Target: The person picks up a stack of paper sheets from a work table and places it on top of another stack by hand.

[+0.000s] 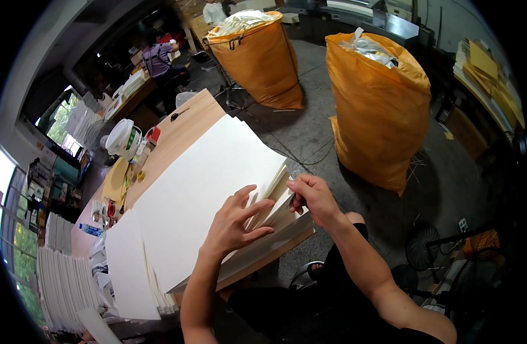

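A stack of large white paper sheets (206, 166) lies on the wooden table in front of me, its near right edges fanned apart in layers. My right hand (314, 199) is closed at the stack's right corner, thumb and fingers pinching the edge of a sheet. Over the near edge of the stack, my left hand (235, 221) is open with its fingers spread, beside the separated layers. How many sheets the right hand grips is hidden. Another pile of white sheets (126, 269) lies to the left of the stack.
Two large orange sacks (378, 109) of paper scraps stand on the floor ahead. Along the table's left side are a white bucket (123, 137), a water bottle (90, 229) and a pair of scissors (179, 114). A tall paper pile (63, 286) stands at left. A person (158, 60) sits farther back.
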The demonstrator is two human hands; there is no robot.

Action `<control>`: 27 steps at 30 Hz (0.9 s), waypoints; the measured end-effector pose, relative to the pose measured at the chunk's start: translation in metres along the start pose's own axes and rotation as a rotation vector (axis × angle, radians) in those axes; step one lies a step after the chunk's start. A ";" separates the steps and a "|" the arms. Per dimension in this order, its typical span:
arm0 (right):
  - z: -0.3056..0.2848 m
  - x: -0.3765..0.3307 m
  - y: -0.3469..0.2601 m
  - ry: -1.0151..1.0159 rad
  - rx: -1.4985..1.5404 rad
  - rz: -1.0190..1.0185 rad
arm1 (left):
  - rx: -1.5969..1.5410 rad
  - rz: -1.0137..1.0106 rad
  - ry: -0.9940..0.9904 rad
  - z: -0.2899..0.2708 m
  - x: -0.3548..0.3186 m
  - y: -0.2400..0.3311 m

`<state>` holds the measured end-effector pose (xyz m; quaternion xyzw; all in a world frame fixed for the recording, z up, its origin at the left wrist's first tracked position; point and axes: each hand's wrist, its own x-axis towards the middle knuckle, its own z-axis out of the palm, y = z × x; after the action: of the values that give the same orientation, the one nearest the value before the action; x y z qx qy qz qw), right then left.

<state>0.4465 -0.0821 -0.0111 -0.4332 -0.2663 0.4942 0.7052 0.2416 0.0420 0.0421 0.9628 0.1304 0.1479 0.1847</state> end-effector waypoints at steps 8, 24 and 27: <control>-0.004 -0.001 0.001 -0.041 -0.052 -0.023 | -0.030 -0.009 -0.048 -0.006 0.002 0.001; -0.007 0.001 0.007 -0.037 0.039 0.001 | -0.001 0.007 0.006 -0.001 -0.001 0.015; -0.004 0.000 0.006 -0.048 0.075 0.009 | -0.006 -0.007 0.036 0.001 -0.001 0.016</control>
<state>0.4473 -0.0831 -0.0180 -0.3954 -0.2625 0.5172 0.7122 0.2440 0.0275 0.0475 0.9590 0.1368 0.1650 0.1855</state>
